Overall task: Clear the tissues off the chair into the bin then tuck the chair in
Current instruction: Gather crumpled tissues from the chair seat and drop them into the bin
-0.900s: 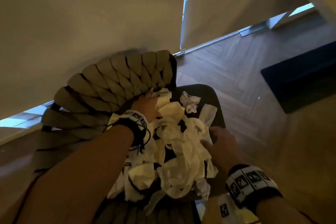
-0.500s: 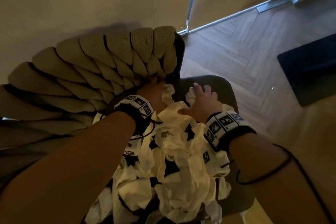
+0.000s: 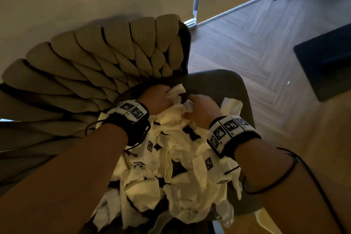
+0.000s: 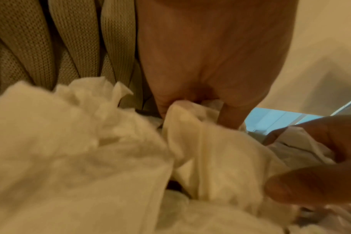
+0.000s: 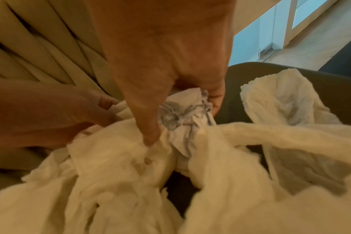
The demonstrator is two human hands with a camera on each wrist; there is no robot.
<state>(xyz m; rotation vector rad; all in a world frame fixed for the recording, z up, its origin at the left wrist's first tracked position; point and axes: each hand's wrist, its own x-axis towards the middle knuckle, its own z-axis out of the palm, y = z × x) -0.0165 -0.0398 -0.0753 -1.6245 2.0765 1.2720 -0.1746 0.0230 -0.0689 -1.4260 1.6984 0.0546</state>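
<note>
Crumpled soft paper tissues lie on a matt chair with a coarse knit-cloth back, above wood floor.

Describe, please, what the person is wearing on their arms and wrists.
Both forearms are bare, no sleeves. Each wrist has a black strap with white blocks printed with black square markers: left wristband, right wristband. Thin black cables loop from the bands.
</note>
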